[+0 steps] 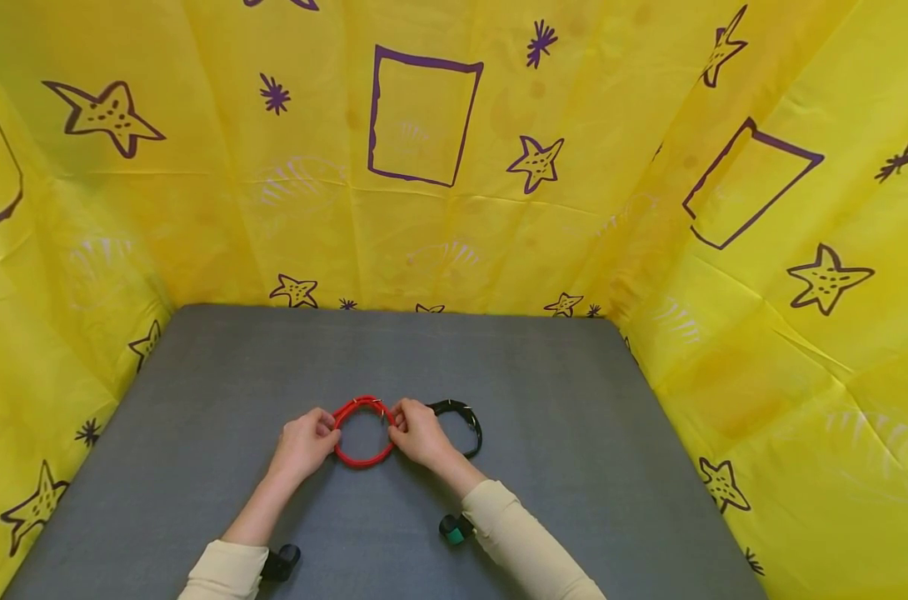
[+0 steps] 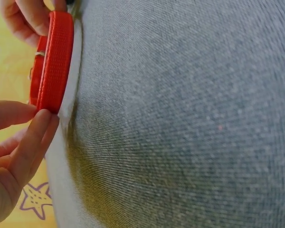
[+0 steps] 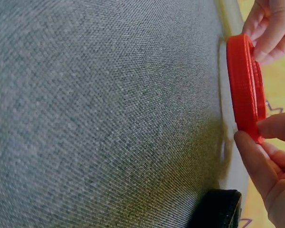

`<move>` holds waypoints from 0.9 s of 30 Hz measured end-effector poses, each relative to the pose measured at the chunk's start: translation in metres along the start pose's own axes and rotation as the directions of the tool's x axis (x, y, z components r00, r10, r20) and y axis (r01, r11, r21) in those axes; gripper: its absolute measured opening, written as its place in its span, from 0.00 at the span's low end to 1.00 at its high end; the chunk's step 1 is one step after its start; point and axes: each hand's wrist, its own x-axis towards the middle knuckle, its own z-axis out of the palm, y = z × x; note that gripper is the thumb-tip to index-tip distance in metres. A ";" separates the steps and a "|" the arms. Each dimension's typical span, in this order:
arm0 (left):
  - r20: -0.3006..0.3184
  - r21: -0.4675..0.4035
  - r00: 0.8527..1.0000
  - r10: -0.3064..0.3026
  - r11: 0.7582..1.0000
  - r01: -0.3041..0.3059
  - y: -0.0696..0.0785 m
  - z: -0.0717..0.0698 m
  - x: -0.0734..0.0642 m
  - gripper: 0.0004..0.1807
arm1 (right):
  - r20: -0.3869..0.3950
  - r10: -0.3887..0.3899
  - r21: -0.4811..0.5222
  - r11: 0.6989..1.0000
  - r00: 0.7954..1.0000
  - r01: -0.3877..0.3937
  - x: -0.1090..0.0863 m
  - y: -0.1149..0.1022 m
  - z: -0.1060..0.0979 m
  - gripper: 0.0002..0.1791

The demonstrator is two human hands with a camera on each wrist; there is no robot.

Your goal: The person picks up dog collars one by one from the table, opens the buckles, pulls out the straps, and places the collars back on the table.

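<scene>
A red webbing collar (image 1: 366, 462) with small metal fittings is looped into a ring between my two hands. On its left side my left hand (image 1: 302, 446) pinches the band between thumb and fingers. My right hand (image 1: 421, 435) pinches the opposite side the same way. The left wrist view has the woven outer face of the red collar (image 2: 59, 61) edge-on, close over the grey cloth. A black collar (image 1: 477, 433), also looped round, lies just right of my right hand, which overlaps part of it in the head view.
A grey cloth-covered table (image 1: 574, 517) lies under everything. Yellow fabric (image 1: 454, 242) with purple stars and outlines walls off the back and both sides. Black straps with small devices sit at both wrists.
</scene>
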 end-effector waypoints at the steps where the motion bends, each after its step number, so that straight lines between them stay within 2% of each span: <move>1: -0.010 -0.006 1.000 0.005 1.000 -0.005 0.001 0.000 0.000 0.06 | -0.008 -0.003 0.004 1.000 1.000 0.003 0.000 0.000 -0.001 0.09; 8: -0.056 -0.052 0.998 0.022 0.998 -0.025 0.008 0.000 0.001 0.08 | -0.075 -0.028 0.040 0.999 0.997 0.031 0.000 0.001 -0.006 0.10; 19: -0.112 -0.124 0.994 -0.005 0.992 -0.009 0.020 -0.001 0.002 0.10 | -0.153 -0.047 0.058 0.997 0.987 0.056 -0.001 -0.001 -0.018 0.12; 27: -0.127 -0.183 0.992 -0.024 0.983 0.000 0.026 -0.001 0.001 0.11 | -0.241 -0.123 0.063 0.988 0.963 0.142 -0.003 0.000 -0.023 0.12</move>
